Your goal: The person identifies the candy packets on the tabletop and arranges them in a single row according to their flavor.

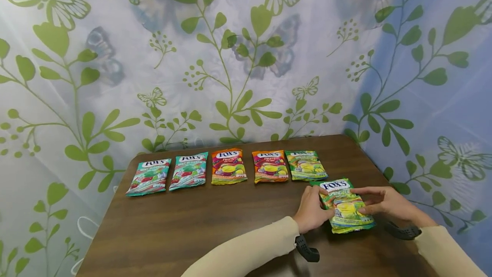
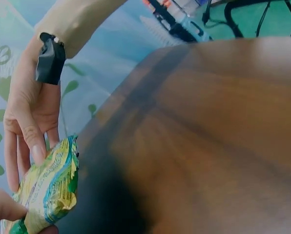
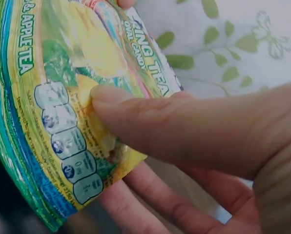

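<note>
A green and yellow bag of Fox's Spring Tea candy (image 1: 347, 212) is held between both hands at the table's right side, tilted with its printed front up. My left hand (image 1: 312, 210) grips its left edge, thumb on the front. On the opposite edge my right hand (image 1: 393, 204) pinches the bag. The right wrist view shows the right thumb (image 3: 135, 114) flat on the printed front and the other fingers behind the bag. In the left wrist view the bag (image 2: 52, 187) appears side-on, above the table. Just behind it lies another Spring Tea bag (image 1: 306, 166).
Along the back of the brown table (image 1: 215, 234) lies a row: two teal Mint Blossom bags (image 1: 149, 177) at left, two orange Fruits bags (image 1: 228, 168) in the middle, then the green bag. A leaf-and-butterfly curtain (image 1: 246, 67) hangs behind and at the right.
</note>
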{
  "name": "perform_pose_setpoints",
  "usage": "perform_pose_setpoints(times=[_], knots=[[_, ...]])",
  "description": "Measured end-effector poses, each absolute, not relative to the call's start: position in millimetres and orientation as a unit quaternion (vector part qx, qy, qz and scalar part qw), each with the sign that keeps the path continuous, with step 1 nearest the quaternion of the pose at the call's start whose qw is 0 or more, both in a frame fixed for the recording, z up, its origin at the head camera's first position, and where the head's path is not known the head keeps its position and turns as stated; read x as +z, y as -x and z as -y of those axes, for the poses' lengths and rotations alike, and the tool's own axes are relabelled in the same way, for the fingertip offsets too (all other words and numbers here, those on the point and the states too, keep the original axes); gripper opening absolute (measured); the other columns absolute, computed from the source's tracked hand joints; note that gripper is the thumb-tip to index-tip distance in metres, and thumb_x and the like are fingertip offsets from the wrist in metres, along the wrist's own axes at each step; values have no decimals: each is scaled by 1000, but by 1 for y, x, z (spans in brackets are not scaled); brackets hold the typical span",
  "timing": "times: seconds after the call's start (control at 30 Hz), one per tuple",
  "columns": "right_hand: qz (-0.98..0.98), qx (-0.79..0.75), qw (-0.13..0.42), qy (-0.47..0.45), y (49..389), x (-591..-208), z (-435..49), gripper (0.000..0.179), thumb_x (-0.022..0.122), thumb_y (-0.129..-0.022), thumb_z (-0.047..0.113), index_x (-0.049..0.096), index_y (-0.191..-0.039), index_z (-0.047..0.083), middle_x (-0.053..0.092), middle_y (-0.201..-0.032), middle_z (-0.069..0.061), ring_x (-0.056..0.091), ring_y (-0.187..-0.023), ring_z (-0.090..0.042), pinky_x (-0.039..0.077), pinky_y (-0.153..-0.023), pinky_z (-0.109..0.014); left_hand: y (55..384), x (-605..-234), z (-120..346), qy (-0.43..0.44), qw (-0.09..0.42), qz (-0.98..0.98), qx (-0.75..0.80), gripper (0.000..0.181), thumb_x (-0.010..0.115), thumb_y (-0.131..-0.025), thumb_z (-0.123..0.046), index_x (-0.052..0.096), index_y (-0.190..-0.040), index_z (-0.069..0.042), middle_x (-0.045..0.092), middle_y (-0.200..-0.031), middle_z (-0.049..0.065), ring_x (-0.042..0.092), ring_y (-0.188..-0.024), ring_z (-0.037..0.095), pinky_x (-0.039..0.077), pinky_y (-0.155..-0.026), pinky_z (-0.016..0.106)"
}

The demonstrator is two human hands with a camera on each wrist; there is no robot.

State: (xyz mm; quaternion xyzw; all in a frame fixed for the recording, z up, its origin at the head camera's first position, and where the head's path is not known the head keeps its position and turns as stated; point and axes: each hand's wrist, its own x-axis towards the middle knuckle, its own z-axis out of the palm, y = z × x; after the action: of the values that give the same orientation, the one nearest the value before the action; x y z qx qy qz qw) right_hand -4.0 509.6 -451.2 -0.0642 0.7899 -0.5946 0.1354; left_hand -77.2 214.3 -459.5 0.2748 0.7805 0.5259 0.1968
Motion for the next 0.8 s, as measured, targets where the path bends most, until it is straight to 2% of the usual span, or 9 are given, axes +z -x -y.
perform_pose_setpoints(times=[0.17, 0.27, 0.37, 0.47, 0.67, 0.8], knots=[[-790, -599, 119, 54, 16, -441, -530, 51, 71, -103, -4, 60, -153, -2, 77, -129, 1, 77, -105, -21, 65, -84, -43, 97, -455, -238, -291, 179, -780, 525, 41, 85, -96, -11, 62, -129, -10, 49, -110, -1, 47, -81, 0, 47, -71, 17], [-777, -615, 119, 61, 25, -439, -540, 50, 69, -103, -7, 61, -153, 1, 76, -131, 0, 77, -106, -23, 65, -85, -43, 107, -455, -251, -291, 172, -781, 525, 40, 86, -96, -11, 63, -128, -10, 50, -109, -2, 47, -81, 1, 47, -71, 18], [-774, -619, 122, 54, 33, -439, -551, 51, 67, -104, -8, 63, -153, 6, 78, -125, -6, 77, -105, -24, 65, -86, -43, 114, -454, -263, -287, 170, -779, 531, 39, 85, -97, -10, 63, -129, -10, 49, -108, -1, 46, -80, 2, 46, -71, 20], [-789, -602, 121, 28, 41, -437, -561, 51, 68, -105, -6, 62, -154, 6, 76, -125, -16, 77, -105, -23, 65, -86, -43, 122, -452, -275, -287, 160, -775, 540, 39, 83, -98, -9, 63, -131, -9, 50, -107, 0, 45, -79, 2, 45, -71, 20], [-854, -510, 97, -29, 61, -428, -567, 63, 79, -102, 11, 53, -157, -6, 53, -151, -40, 76, -108, -19, 65, -86, -42, 143, -458, -298, -271, 138, -778, 549, 39, 82, -98, -6, 65, -133, -7, 54, -102, 3, 45, -79, 7, 45, -70, 24], [-876, -472, 80, -51, 76, -427, -568, 70, 83, -100, 19, 52, -157, -7, 40, -159, -45, 74, -115, -34, 65, -84, -45, 167, -485, -320, -279, 105, -795, 528, 40, 81, -98, -10, 64, -134, -9, 54, -108, -1, 48, -87, 9, 50, -75, 30]])
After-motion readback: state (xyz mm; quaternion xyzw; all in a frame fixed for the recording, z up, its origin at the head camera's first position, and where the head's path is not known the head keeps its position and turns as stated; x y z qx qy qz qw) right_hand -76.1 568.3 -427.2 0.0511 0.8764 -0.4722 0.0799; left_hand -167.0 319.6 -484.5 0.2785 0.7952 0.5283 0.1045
